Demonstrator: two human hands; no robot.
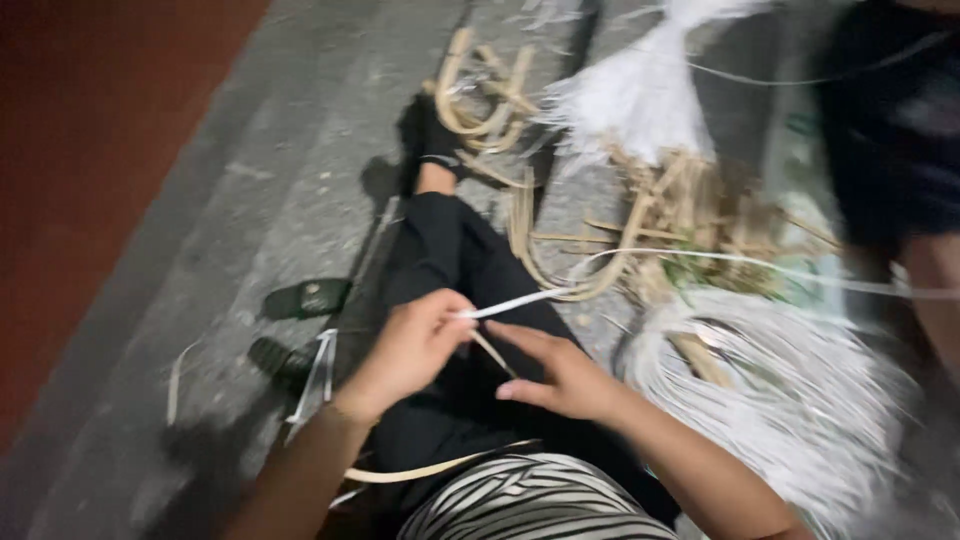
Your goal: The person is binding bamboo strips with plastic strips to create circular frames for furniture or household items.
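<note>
- Now, the left hand [405,350] is pinched shut on a thin white flat strip [520,300], thumb and fingers closed on its near end above the lap.
- That white strip runs away to the right, rising over the floor and out towards the right edge of the view.
- Right hand [560,375] sits just beside the left, fingers stretched out flat and apart, clamped on nothing; a thin tan sliver [492,352] lies between the two hands, touching or just under the right fingertips, hard to tell which.
- Both hands hover over black trousers [450,260], one leg stretched out along the grey concrete floor [250,200].
- Out past the foot, a pile of curved tan cane strips [660,215] lies on the floor.
- A big coil of white strips [790,390] sits on the floor at the right, near the right forearm.
- Dark sandals [305,298] rest on the floor to the left of the leg.
- Another person's dark clothing [890,120] fills the top right corner, blurred.
</note>
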